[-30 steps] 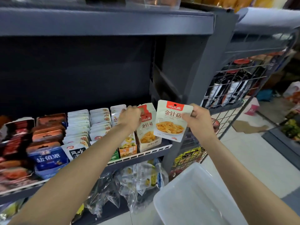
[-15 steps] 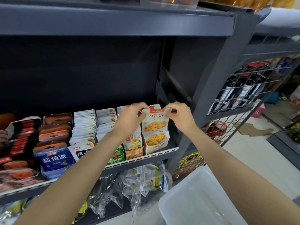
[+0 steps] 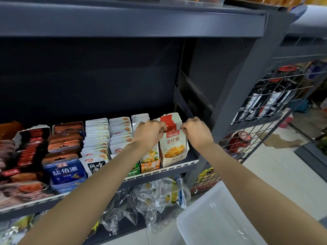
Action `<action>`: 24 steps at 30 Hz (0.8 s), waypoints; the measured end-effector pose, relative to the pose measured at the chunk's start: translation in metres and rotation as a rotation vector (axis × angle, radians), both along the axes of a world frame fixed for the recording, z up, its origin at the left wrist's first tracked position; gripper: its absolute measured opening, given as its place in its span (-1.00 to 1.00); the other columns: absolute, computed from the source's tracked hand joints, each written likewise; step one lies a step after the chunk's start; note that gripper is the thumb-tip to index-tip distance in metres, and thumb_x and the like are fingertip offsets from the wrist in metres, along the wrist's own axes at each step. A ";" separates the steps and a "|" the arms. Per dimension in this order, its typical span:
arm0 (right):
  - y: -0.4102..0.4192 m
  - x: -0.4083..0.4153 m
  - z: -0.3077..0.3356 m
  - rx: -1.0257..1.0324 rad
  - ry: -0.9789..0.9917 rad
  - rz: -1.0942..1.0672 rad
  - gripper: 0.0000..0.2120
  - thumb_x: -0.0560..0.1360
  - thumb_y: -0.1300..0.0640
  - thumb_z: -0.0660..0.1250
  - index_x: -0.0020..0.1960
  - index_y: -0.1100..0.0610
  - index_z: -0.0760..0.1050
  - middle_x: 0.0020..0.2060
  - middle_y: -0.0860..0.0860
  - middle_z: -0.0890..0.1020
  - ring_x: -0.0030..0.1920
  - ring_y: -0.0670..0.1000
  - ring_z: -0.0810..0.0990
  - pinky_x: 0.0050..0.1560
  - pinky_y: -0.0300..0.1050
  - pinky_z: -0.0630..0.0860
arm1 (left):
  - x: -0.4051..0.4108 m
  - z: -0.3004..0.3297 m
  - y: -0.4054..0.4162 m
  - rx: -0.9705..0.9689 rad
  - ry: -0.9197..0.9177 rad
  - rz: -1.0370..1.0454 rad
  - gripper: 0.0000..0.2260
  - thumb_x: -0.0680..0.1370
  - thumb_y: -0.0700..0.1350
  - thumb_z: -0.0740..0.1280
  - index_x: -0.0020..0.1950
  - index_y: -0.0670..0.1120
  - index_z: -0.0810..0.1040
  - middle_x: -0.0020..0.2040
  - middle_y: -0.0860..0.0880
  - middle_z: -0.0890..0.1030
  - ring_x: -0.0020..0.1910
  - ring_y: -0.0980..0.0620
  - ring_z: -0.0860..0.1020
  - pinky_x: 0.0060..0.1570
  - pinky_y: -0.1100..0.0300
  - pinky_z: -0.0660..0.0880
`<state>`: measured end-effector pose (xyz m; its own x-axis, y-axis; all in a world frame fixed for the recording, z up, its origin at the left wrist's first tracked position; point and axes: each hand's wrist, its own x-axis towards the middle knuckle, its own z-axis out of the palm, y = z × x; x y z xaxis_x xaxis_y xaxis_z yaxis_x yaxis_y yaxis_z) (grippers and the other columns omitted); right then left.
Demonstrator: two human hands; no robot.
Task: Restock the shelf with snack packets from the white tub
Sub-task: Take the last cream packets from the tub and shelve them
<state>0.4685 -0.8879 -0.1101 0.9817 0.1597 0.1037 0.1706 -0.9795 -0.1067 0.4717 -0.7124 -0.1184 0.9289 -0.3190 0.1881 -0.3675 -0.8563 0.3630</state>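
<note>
A white snack packet (image 3: 173,144) with a red top and a picture of yellow mushrooms stands in an open display box (image 3: 174,159) at the right end of the grey shelf (image 3: 192,159). My left hand (image 3: 150,133) pinches the packet's top left corner. Its top right corner is pinched by my right hand (image 3: 196,132). The white tub (image 3: 217,218) sits on the floor at the lower right, and no packets show in its visible part.
Rows of other snack packets fill the shelf to the left, among them a blue box (image 3: 65,171) and white packets (image 3: 96,138). Clear bags (image 3: 155,200) hang under the shelf. A wire rack (image 3: 269,106) with goods stands to the right.
My right hand carried the packet from the air into the display box. My left hand moved over to its top, and both hands now hold it lower in the box.
</note>
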 end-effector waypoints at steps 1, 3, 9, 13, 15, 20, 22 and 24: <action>0.001 0.000 0.000 -0.030 0.012 0.006 -0.73 0.56 0.22 0.19 0.21 0.09 0.54 0.09 0.07 0.57 0.18 0.08 0.43 0.07 -0.09 0.43 | 0.001 0.000 -0.001 0.036 0.021 -0.003 -0.81 0.56 -0.16 0.25 0.13 0.00 0.55 0.03 0.03 0.63 0.04 0.00 0.56 0.19 0.06 0.39; 0.004 -0.002 0.000 0.007 0.041 0.015 -0.68 0.56 0.23 0.18 0.30 0.11 0.47 0.17 0.07 0.53 0.24 0.07 0.39 0.12 -0.06 0.44 | 0.001 0.000 -0.001 0.046 0.040 -0.010 -0.79 0.56 -0.12 0.26 0.17 0.00 0.54 0.09 0.02 0.60 0.09 0.00 0.53 0.19 0.05 0.37; 0.005 -0.015 0.002 0.170 -0.014 0.023 -0.60 0.57 0.18 0.22 0.40 0.10 0.33 0.37 -0.02 0.37 0.39 -0.01 0.25 0.24 -0.06 0.43 | 0.004 0.002 0.025 -0.276 0.014 0.085 -0.77 0.58 -0.13 0.24 0.23 -0.07 0.51 0.16 -0.04 0.51 0.08 0.00 0.54 0.06 0.11 0.49; 0.010 -0.017 -0.004 0.197 0.044 0.058 -0.44 0.57 0.13 0.22 0.51 0.10 0.10 0.49 -0.02 0.16 0.48 -0.02 0.09 0.35 -0.08 0.30 | 0.018 0.006 0.043 -0.268 0.145 0.022 -0.67 0.61 -0.16 0.19 0.38 -0.08 0.39 0.33 -0.09 0.44 0.20 -0.04 0.50 0.07 0.20 0.41; 0.017 -0.014 -0.013 0.160 0.120 0.080 -0.36 0.57 0.11 0.22 0.54 0.09 -0.03 0.52 -0.03 0.04 0.51 -0.03 0.00 0.39 -0.14 0.23 | 0.023 0.009 0.039 -0.202 0.228 -0.043 -0.62 0.63 -0.14 0.15 0.46 -0.07 0.28 0.45 -0.07 0.31 0.32 -0.05 0.41 0.12 0.19 0.40; 0.024 0.000 -0.027 -0.014 0.055 0.084 -0.27 0.56 0.07 0.25 0.54 0.10 -0.13 0.53 -0.01 -0.02 0.52 -0.02 -0.04 0.49 -0.13 -0.04 | 0.037 0.007 0.025 -0.036 0.374 -0.089 -0.56 0.65 -0.13 0.09 0.53 -0.06 0.12 0.44 -0.13 0.34 0.34 -0.09 0.39 0.19 0.19 0.35; 0.024 0.006 -0.026 -0.041 0.019 0.104 -0.25 0.53 0.06 0.29 0.54 0.09 -0.09 0.52 -0.01 0.04 0.51 -0.01 0.03 0.49 -0.12 -0.02 | 0.040 0.002 0.026 -0.087 0.398 -0.068 -0.60 0.65 -0.14 0.08 0.51 -0.04 0.17 0.35 -0.13 0.45 0.26 -0.08 0.46 0.11 0.18 0.40; 0.024 0.012 -0.024 -0.026 0.016 0.124 -0.22 0.49 0.06 0.34 0.53 0.07 -0.05 0.49 -0.03 0.10 0.47 0.00 0.12 0.47 -0.13 0.10 | 0.043 0.000 0.027 -0.160 0.394 -0.044 -0.64 0.65 -0.17 0.09 0.45 -0.05 0.29 0.30 -0.09 0.50 0.24 -0.05 0.48 0.13 0.16 0.43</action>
<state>0.4805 -0.8639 -0.1346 0.9558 0.2824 0.0819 0.2890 -0.9536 -0.0850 0.5145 -0.6851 -0.1188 0.9257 -0.3556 -0.1287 -0.2089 -0.7646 0.6098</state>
